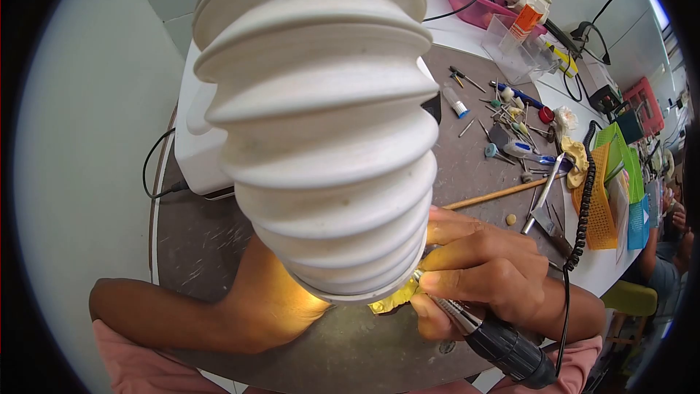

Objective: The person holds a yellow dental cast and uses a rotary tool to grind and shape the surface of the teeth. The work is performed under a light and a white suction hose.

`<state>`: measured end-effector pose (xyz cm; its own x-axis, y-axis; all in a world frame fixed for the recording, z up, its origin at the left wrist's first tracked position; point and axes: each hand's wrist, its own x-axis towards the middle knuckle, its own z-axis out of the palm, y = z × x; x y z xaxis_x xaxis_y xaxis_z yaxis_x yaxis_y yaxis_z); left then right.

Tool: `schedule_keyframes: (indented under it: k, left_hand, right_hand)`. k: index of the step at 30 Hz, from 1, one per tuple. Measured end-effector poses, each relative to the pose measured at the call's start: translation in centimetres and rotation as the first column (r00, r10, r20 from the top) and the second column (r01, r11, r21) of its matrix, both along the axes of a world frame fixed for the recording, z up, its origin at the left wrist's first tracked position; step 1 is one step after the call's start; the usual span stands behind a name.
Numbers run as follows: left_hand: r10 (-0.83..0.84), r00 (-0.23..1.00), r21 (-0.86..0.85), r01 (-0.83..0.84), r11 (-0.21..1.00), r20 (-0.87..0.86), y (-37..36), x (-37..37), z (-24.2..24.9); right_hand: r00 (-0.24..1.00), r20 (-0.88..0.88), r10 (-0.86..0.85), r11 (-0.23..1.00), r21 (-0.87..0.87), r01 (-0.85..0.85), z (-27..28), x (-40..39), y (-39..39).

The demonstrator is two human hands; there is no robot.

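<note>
A black and silver rotary handpiece (503, 346) is held in my right hand (485, 270), its metal tip pointing up and left. Beside that tip is a yellow, lit piece (397, 297), partly covered by the white ribbed hose (328, 124). My left hand (281, 292) reaches in under the hose from the left; its wrist and lower part show, while its fingers are hidden behind the hose. Whether the left hand grips the yellow piece cannot be seen.
Small burs and tools (518, 120) lie scattered at the right, with a wooden stick (503, 191) below them. A pink basin (474, 4), an orange basket (599, 208) and a coiled black cord (583, 211) are there too. Another person's arm (649, 248) shows at far right.
</note>
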<state>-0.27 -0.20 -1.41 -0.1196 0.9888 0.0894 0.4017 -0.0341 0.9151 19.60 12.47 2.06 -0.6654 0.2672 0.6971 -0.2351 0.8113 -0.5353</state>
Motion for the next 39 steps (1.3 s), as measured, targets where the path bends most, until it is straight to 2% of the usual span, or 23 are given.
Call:
schedule_keyframes:
  k: [1, 2, 5, 7, 11, 14, 16, 17, 19, 22, 23, 25, 29, 31, 32, 34, 35, 37, 39]
  left_hand:
    - [0.003, 0.994, 0.025, -0.006, 1.0, 0.105, 0.1, 0.1, 0.1]
    - [0.002, 0.994, 0.025, -0.005, 1.0, 0.105, 0.2, 0.2, 0.2]
    - [0.132, 0.922, -0.251, -0.039, 0.967, 0.364, 0.7, 0.3, 0.4]
    - [0.253, 0.83, -0.428, -0.019, 0.903, 0.497, 0.8, 0.3, 0.4]
    - [0.237, 0.823, -0.41, -0.007, 0.912, 0.515, 0.5, 0.3, 0.3]
    - [0.223, 0.819, -0.396, 0.005, 0.918, 0.528, 0.5, 0.3, 0.2]
    - [0.174, 0.91, -0.367, -0.026, 0.93, 0.377, 0.6, 0.2, 0.0]
    - [0.174, 0.91, -0.367, -0.026, 0.93, 0.377, 0.6, 0.2, 0.3]
    - [0.238, 0.838, -0.426, -0.008, 0.905, 0.49, 0.6, 0.5, 1.1]
    - [0.156, 0.901, -0.379, 0.009, 0.925, 0.404, 0.4, 0.3, 1.3]
    - [0.156, 0.901, -0.38, 0.01, 0.925, 0.405, 0.4, 0.3, 1.5]
    - [0.205, 0.831, -0.419, 0.037, 0.907, 0.518, 0.4, 0.2, 1.7]
    - [0.15, 0.86, -0.373, 0.05, 0.926, 0.487, 0.2, 0.0, 0.6]
    - [0.094, 0.914, -0.264, 0.014, 0.964, 0.394, 0.0, 0.2, 0.9]
    - [0.095, 0.914, -0.264, 0.014, 0.964, 0.394, 0.0, 0.1, 1.0]
    - [-0.003, 0.99, -0.189, 0.03, 0.982, 0.142, 0.0, -0.3, 1.2]
    - [-0.004, 0.99, -0.189, 0.031, 0.982, 0.143, 0.0, -0.3, 1.3]
    - [0.072, 0.943, -0.289, 0.027, 0.957, 0.326, 0.1, -0.1, 1.5]
    - [0.059, 0.952, -0.253, 0.02, 0.967, 0.301, 0.1, 0.0, 1.2]
  right_hand:
    - [1.0, 0.003, 0.002, 1.0, 0.002, -0.002, 0.0, 0.0, 0.0]
    - [1.0, 0.003, 0.002, 1.0, 0.001, -0.002, -0.1, 0.1, 0.0]
    - [0.999, -0.043, -0.001, 0.999, -0.041, 0.0, -0.3, 0.3, -0.1]
    - [0.996, 0.077, -0.034, 0.997, -0.067, 0.039, 0.0, 0.9, 0.0]
    - [0.996, 0.089, -0.025, 0.996, -0.087, 0.033, 0.0, 0.7, 0.1]
    - [0.999, 0.013, -0.044, 0.994, -0.095, 0.045, 0.3, 0.2, -0.1]
    - [0.999, 0.03, -0.044, 0.996, -0.082, 0.046, 0.3, 0.2, -0.1]
    - [0.999, 0.03, -0.044, 0.996, -0.082, 0.046, 0.3, 0.2, -0.1]
    - [0.996, 0.064, -0.065, 0.995, -0.066, 0.069, 0.3, 0.3, -0.2]
    - [0.997, 0.072, -0.017, 0.998, -0.062, 0.022, 0.5, 0.4, 0.1]
    - [0.997, 0.073, -0.018, 0.998, -0.063, 0.022, 0.5, 0.4, 0.0]
    - [0.996, 0.073, -0.05, 0.996, -0.071, 0.055, 0.5, 0.4, -0.1]
    - [0.999, 0.046, -0.015, 0.995, -0.093, 0.02, 0.5, 0.2, -0.1]
    - [0.996, 0.061, -0.059, 0.994, -0.092, 0.065, 0.4, 0.3, -0.3]
    - [0.996, 0.061, -0.059, 0.994, -0.092, 0.065, 0.5, 0.3, -0.2]
    - [0.997, 0.082, -0.01, 0.998, -0.062, 0.016, 0.7, 0.3, 0.1]
    - [0.996, 0.084, -0.011, 0.998, -0.062, 0.016, 0.7, 0.3, 0.0]
    - [0.996, 0.073, -0.054, 0.995, -0.083, 0.06, 0.6, 0.3, -0.2]
    - [0.996, 0.073, -0.041, 0.995, -0.085, 0.047, 0.7, 0.3, -0.1]
